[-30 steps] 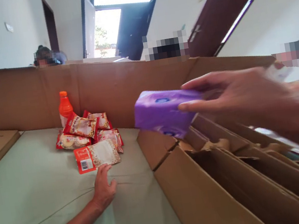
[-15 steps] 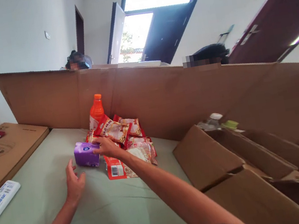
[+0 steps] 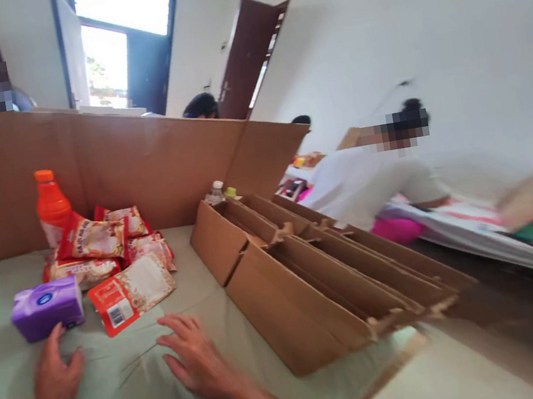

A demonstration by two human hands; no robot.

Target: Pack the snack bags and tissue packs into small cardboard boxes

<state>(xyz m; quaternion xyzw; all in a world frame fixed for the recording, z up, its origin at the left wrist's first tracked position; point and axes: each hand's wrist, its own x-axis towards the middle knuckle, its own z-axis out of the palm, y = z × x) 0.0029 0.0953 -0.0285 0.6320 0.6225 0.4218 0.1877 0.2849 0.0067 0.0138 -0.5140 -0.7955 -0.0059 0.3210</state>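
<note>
A purple tissue pack lies on the pale green tabletop at the left. Just in front of it is my left hand, fingers apart, its fingertips close to the pack's lower edge; whether they touch I cannot tell. My right hand hovers over the cloth with its fingers spread and nothing in them. Nearest to that hand lies a red and white food pouch with a barcode. Behind the pouch several red snack bags are heaped against an orange bottle.
A divided cardboard box stands to the right, with a clear bottle at its far end. A cardboard partition closes off the back. Beyond it, a person in white leans over another table.
My right hand has let go of the tissue pack and drawn back to the right. The view has swung right, showing more of the divided box and another person.
</note>
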